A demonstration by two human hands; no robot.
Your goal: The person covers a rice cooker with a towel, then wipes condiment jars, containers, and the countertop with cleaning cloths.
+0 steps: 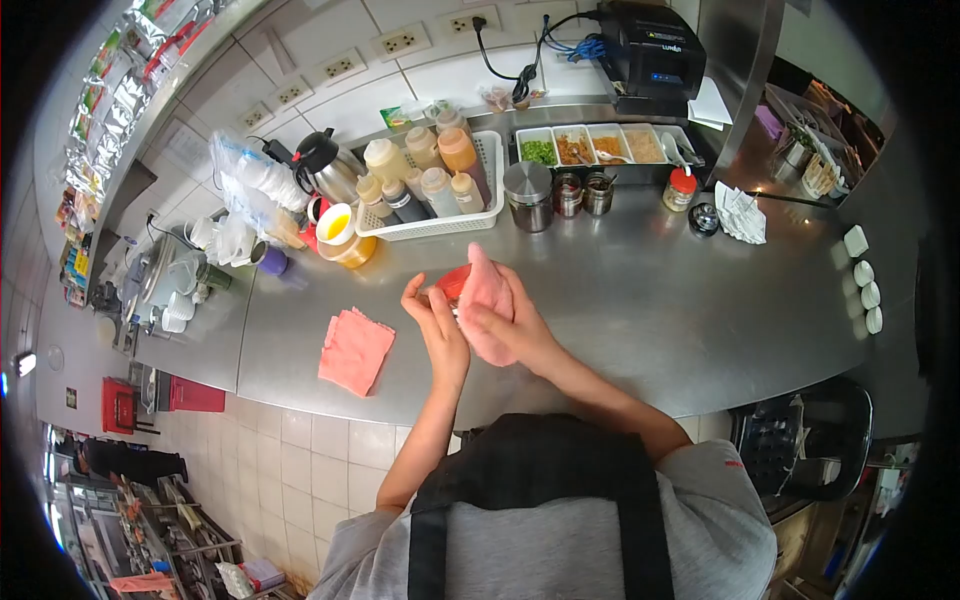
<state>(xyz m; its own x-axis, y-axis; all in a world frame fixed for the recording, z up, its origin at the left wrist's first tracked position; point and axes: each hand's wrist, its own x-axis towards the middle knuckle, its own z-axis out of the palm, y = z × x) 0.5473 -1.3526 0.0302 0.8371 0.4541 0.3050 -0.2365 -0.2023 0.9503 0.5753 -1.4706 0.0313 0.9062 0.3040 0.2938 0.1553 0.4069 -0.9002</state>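
My left hand (440, 328) grips a small red-topped container (453, 282) above the counter; the cloth and my fingers hide most of it, so its exact kind does not show. In my right hand (522, 330) is a pink cloth (487, 305), pressed against the container's right side. A second pink cloth (356, 351) lies folded on the steel counter (640, 290), left of my hands. Beyond my hands stand a steel canister (530, 200) and two small dark jars, one of them a spice jar (598, 194).
A white basket (430, 227) of squeeze bottles stands at the back, beside a yellow-filled pitcher (337, 226) and a thermos (330, 165). Topping trays (605, 145), a red-lidded jar (680, 188), crumpled paper (740, 214) and a printer (653, 55) are to the right. A stool (810, 440) stands below.
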